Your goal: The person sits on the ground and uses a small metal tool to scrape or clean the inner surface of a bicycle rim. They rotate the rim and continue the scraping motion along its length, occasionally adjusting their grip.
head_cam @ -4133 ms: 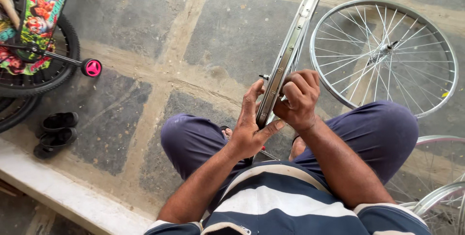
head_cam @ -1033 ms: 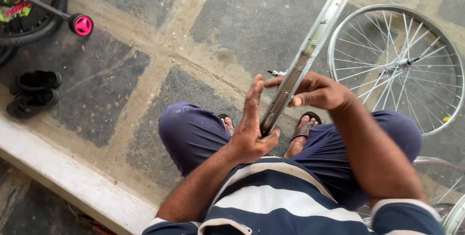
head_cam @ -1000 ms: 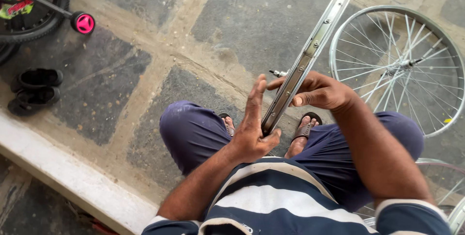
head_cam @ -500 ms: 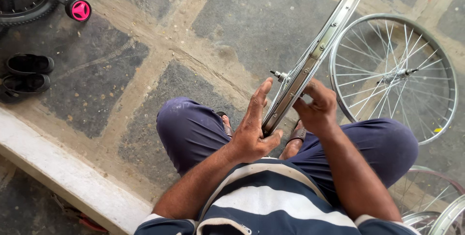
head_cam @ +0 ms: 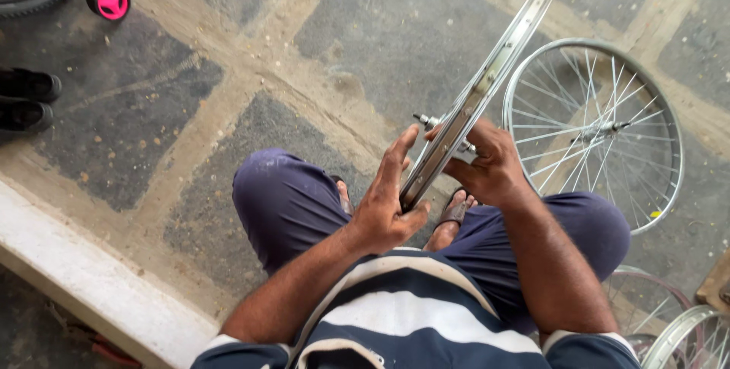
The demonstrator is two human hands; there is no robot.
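Bicycle wheel (head_cam: 487, 84), silver rim seen edge-on, tilted from near centre up toward the far right; its axle end sticks out to the left at mid-height. Held over the lap of a seated person in dark blue trousers and a striped shirt. Left hand (head_cam: 388, 201): grip closed on the near end of the rim, thumb below, fingers stretched up along its left face. Right hand (head_cam: 487, 163): grip wrapped about the hub area on the right side of the rim, fingers partly hidden behind it. Second wheel (head_cam: 593, 129), bare rim with spokes, lying flat on the stone floor (head_cam: 395, 42) just right of the held one. More rims (head_cam: 669, 331) at the near right corner, partly out of view. Pink training wheel (head_cam: 112, 1) and black shoes (head_cam: 26, 99) at the far left. Pale stone step (head_cam: 84, 278) along the near left.
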